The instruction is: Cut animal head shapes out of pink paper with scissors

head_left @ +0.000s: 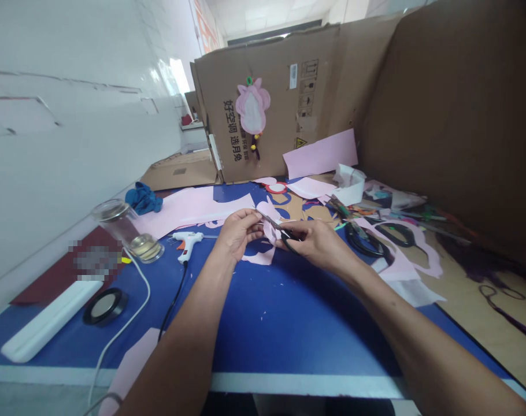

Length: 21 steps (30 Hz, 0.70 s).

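My left hand [242,230] pinches a small pink paper cutout [269,218] over the middle of the blue table. In my right hand [317,240] is a pair of scissors [289,236] with dark handles, its blades pointing left across the cutout toward my left fingertips. How far the blades are parted is too small to make out. Just under the hands lies a curved pink paper offcut [263,256]. A white glue gun [187,241] rests to the left of my left hand, its black cord running toward me.
At the left are a lidded glass [130,231], a black tape roll [106,306], a white power strip [50,323] and blue cloth [144,198]. Pink sheets [185,208] lie behind. Black cable [367,240] and paper scraps clutter the right. Cardboard [276,110] bearing a pink flower-like craft [253,110] stands behind.
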Each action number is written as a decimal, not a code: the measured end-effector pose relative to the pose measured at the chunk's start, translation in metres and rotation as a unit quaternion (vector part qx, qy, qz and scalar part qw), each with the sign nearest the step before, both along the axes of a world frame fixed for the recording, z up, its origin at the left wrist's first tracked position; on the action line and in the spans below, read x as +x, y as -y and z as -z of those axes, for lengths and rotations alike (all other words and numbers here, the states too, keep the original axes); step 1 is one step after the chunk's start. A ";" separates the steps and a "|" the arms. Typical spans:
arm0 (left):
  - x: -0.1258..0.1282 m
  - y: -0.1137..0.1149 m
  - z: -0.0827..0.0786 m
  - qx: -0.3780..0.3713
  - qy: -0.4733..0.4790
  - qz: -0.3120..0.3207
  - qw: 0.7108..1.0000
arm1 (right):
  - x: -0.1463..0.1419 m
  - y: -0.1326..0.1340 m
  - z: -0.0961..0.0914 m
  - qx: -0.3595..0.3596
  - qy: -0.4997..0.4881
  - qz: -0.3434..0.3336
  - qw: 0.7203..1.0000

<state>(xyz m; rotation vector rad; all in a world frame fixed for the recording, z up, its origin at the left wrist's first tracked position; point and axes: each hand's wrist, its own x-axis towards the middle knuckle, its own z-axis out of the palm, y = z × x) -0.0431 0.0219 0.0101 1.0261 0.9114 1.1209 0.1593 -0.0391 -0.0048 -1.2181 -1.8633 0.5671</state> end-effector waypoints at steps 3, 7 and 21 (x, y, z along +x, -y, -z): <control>0.001 0.000 0.000 -0.004 -0.007 -0.004 1.000 | 0.001 0.001 0.000 -0.003 0.010 0.000 1.000; -0.001 0.000 0.000 0.010 -0.030 -0.006 0.999 | 0.003 0.000 0.000 -0.006 0.017 -0.003 1.000; 0.001 -0.001 0.002 0.005 -0.002 -0.008 1.000 | 0.003 0.002 -0.001 0.002 0.038 0.026 0.999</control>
